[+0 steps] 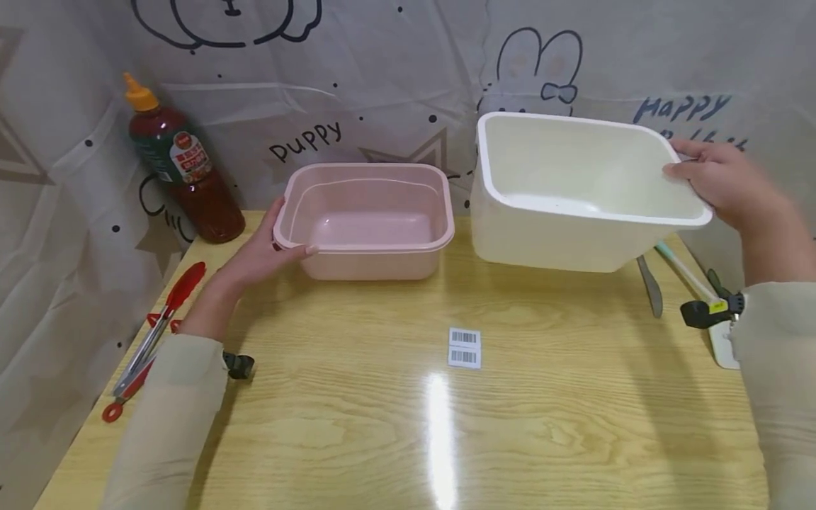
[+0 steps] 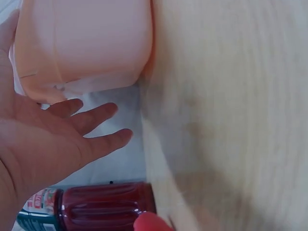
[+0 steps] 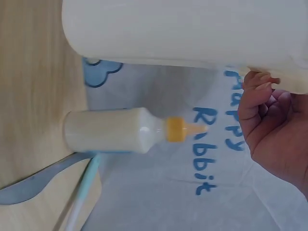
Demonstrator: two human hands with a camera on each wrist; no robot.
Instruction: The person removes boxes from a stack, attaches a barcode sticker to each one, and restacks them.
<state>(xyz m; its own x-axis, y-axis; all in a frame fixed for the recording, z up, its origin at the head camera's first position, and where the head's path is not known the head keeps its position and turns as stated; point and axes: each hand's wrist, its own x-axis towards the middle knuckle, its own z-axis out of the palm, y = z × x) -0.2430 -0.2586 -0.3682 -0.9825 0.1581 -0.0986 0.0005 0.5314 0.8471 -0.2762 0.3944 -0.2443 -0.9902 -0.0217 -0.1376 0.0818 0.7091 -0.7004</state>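
Observation:
My left hand (image 1: 258, 244) is at the left end of a pink plastic basin (image 1: 372, 263) standing on the table. Its thumb lies along the front rim and its other fingers reach round the left side; in the left wrist view three fingers (image 2: 98, 118) are spread and nearly straight beside the basin wall. With my right hand (image 1: 727, 177) I grip the right rim of a deep white bin (image 1: 554, 237), fingers and thumb pinched over the edge. The bin is tilted, its mouth toward me. Both containers have bare insides.
A red sauce bottle (image 1: 185, 163) and red-tipped tongs (image 1: 153, 340) are at the left. Right of the bin lie a grey knife (image 1: 650, 287) and a teal-handled tool (image 1: 685, 270); a white bottle (image 3: 110, 130) stands behind. A barcode label (image 1: 464, 348) sits mid-table. Printed cloth hangs behind.

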